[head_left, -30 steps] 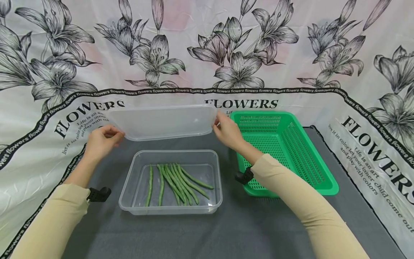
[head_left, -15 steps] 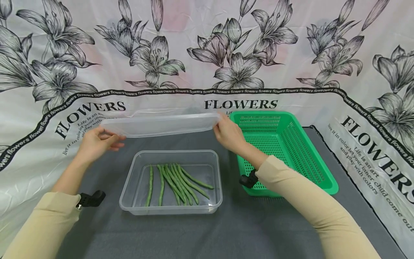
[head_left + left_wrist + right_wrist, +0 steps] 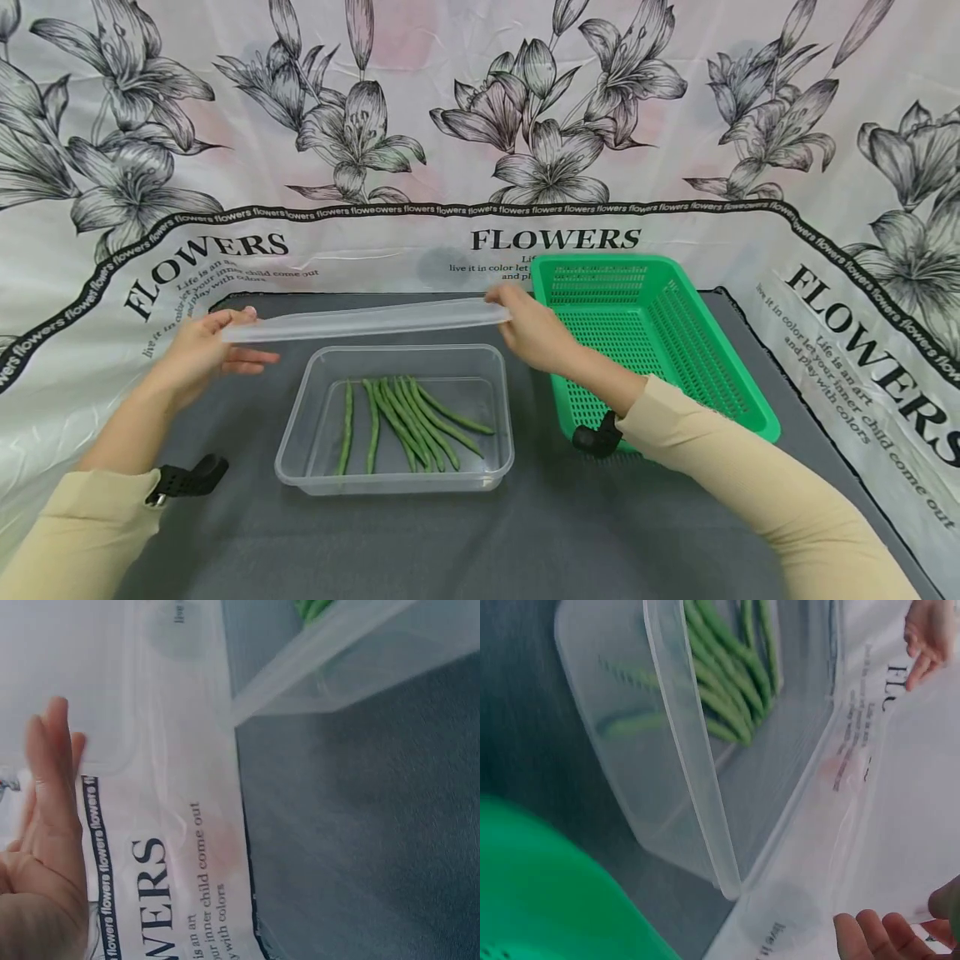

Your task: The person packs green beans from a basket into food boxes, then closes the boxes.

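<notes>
A translucent plastic lid is held up behind a clear plastic container, almost edge-on in the head view. My right hand pinches the lid's right end, thumb on one face and fingers on the other in the right wrist view. At the left end, my left hand supports the lid with its fingers straight, some above the edge and some below in the head view. Several green beans lie in the container, most of them bunched together, with two set apart on the left.
A green perforated plastic basket stands right of the container, under my right forearm. Grey cloth covers the table. Behind and at the sides hangs a white curtain printed with flowers and lettering.
The lid has tipped from showing its broad face to nearly edge-on and come lower, closer to the container's back rim. My left hand has opened out and shifted left and down.
</notes>
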A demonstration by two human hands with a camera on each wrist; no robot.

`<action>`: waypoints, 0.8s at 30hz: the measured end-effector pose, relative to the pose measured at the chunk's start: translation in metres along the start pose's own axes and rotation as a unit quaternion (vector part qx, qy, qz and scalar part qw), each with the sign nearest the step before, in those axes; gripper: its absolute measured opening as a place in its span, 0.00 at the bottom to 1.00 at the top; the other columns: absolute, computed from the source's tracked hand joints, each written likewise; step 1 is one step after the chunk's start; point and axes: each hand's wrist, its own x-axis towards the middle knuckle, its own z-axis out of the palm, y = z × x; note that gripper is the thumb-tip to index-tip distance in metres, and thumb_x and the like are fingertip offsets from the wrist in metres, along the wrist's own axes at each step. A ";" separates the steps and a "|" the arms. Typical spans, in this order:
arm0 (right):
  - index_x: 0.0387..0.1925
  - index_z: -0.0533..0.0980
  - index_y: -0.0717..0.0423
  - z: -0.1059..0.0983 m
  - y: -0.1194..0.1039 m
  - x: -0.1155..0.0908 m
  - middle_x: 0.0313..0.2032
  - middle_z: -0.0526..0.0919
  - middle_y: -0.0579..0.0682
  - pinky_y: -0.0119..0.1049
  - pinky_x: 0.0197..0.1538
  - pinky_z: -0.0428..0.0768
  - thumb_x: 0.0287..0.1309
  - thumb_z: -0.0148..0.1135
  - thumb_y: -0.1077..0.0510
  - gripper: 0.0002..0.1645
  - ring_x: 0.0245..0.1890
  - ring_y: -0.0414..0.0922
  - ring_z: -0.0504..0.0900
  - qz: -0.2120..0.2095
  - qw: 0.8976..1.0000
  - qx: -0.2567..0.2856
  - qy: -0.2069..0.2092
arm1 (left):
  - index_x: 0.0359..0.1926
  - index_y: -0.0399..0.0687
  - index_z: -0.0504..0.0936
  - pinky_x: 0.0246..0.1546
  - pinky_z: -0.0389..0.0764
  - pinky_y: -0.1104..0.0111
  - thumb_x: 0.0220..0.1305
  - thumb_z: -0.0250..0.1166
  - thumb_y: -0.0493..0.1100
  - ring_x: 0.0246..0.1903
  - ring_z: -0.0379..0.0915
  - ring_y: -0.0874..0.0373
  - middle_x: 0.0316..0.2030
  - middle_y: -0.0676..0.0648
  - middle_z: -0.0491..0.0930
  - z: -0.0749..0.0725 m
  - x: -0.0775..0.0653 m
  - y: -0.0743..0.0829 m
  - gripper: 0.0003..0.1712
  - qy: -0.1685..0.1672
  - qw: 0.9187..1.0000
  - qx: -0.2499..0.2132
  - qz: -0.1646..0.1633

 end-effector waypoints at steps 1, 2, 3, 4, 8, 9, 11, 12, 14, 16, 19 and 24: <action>0.53 0.67 0.63 0.000 0.000 -0.002 0.51 0.73 0.59 0.39 0.39 0.79 0.63 0.49 0.65 0.17 0.45 0.50 0.77 0.007 1.000 0.014 -0.010 | 0.41 0.44 0.70 0.30 0.83 0.68 0.67 0.53 0.53 0.29 0.82 0.60 0.36 0.60 0.79 0.000 -0.002 0.000 0.16 -0.002 1.000 0.011 -0.012; 0.54 0.67 0.63 0.001 0.000 -0.005 0.50 0.73 0.59 0.39 0.42 0.79 0.63 0.50 0.65 0.18 0.46 0.50 0.77 0.015 0.999 0.031 -0.021 | 0.41 0.44 0.70 0.30 0.83 0.69 0.67 0.53 0.52 0.28 0.81 0.62 0.36 0.60 0.77 -0.001 -0.004 -0.001 0.15 -0.005 1.000 0.023 -0.021; 0.56 0.67 0.64 0.001 0.000 -0.007 0.50 0.73 0.59 0.39 0.44 0.79 0.62 0.51 0.65 0.20 0.46 0.50 0.77 0.020 0.998 0.044 -0.029 | 0.42 0.44 0.70 0.30 0.82 0.69 0.67 0.54 0.51 0.28 0.80 0.63 0.36 0.58 0.76 0.000 -0.005 -0.001 0.14 -0.008 0.999 0.036 -0.028; 0.57 0.66 0.64 0.001 0.000 -0.010 0.49 0.73 0.59 0.38 0.44 0.79 0.61 0.51 0.65 0.21 0.46 0.49 0.77 0.025 0.997 0.058 -0.038 | 0.44 0.44 0.70 0.30 0.82 0.70 0.67 0.54 0.50 0.28 0.79 0.63 0.35 0.59 0.77 0.000 -0.007 -0.002 0.14 -0.012 0.998 0.054 -0.032; 0.60 0.64 0.63 0.003 -0.001 -0.020 0.47 0.74 0.58 0.33 0.33 0.81 0.60 0.47 0.68 0.24 0.37 0.48 0.80 0.033 0.991 0.109 -0.066 | 0.48 0.39 0.68 0.32 0.82 0.67 0.66 0.56 0.48 0.31 0.79 0.62 0.33 0.62 0.79 0.004 -0.012 -0.005 0.18 -0.018 0.994 0.101 -0.039; 0.60 0.64 0.63 0.004 -0.001 -0.022 0.46 0.74 0.59 0.31 0.31 0.81 0.61 0.46 0.69 0.24 0.34 0.47 0.80 0.035 0.989 0.122 -0.072 | 0.49 0.37 0.67 0.32 0.82 0.66 0.65 0.57 0.47 0.31 0.80 0.61 0.32 0.62 0.80 0.005 -0.013 -0.006 0.20 -0.018 0.993 0.106 -0.038; 0.60 0.63 0.62 0.005 -0.002 -0.028 0.45 0.74 0.60 0.30 0.27 0.80 0.62 0.44 0.69 0.24 0.28 0.47 0.80 0.053 0.982 0.160 -0.086 | 0.50 0.34 0.65 0.33 0.82 0.66 0.65 0.58 0.47 0.31 0.80 0.60 0.33 0.64 0.81 0.007 -0.015 -0.008 0.22 -0.020 0.992 0.118 -0.036; 0.61 0.62 0.61 0.007 -0.003 -0.030 0.45 0.74 0.60 0.30 0.25 0.81 0.64 0.44 0.68 0.23 0.25 0.47 0.80 0.066 0.977 0.180 -0.089 | 0.52 0.33 0.65 0.33 0.82 0.66 0.65 0.57 0.47 0.31 0.80 0.59 0.33 0.65 0.81 0.008 -0.017 -0.009 0.23 -0.020 0.991 0.123 -0.037; 0.62 0.59 0.60 0.011 -0.004 -0.035 0.44 0.75 0.60 0.31 0.23 0.80 0.66 0.45 0.64 0.24 0.23 0.46 0.80 0.092 0.969 0.213 -0.089 | 0.54 0.33 0.63 0.32 0.83 0.65 0.65 0.58 0.47 0.31 0.80 0.59 0.35 0.64 0.81 0.010 -0.019 -0.012 0.26 -0.023 0.990 0.135 -0.037; 0.64 0.56 0.59 0.016 -0.005 -0.038 0.41 0.76 0.59 0.33 0.22 0.80 0.67 0.46 0.60 0.26 0.21 0.47 0.80 0.119 0.962 0.233 -0.082 | 0.57 0.32 0.62 0.32 0.83 0.64 0.65 0.58 0.48 0.33 0.80 0.58 0.38 0.58 0.82 0.013 -0.022 -0.015 0.29 -0.027 0.987 0.153 -0.035; 0.66 0.53 0.61 0.025 -0.006 -0.043 0.37 0.77 0.57 0.33 0.20 0.79 0.66 0.48 0.58 0.30 0.18 0.46 0.79 0.143 0.961 0.227 -0.066 | 0.58 0.33 0.63 0.31 0.83 0.63 0.63 0.59 0.51 0.34 0.80 0.57 0.43 0.48 0.81 0.019 -0.025 -0.020 0.32 -0.022 0.982 0.183 -0.035; 0.64 0.56 0.65 0.038 -0.005 -0.050 0.31 0.78 0.53 0.30 0.16 0.77 0.63 0.52 0.60 0.31 0.13 0.43 0.75 0.156 0.970 0.180 -0.052 | 0.58 0.34 0.66 0.31 0.83 0.63 0.62 0.60 0.51 0.34 0.79 0.58 0.44 0.37 0.78 0.028 -0.026 -0.031 0.31 -0.003 0.976 0.218 -0.021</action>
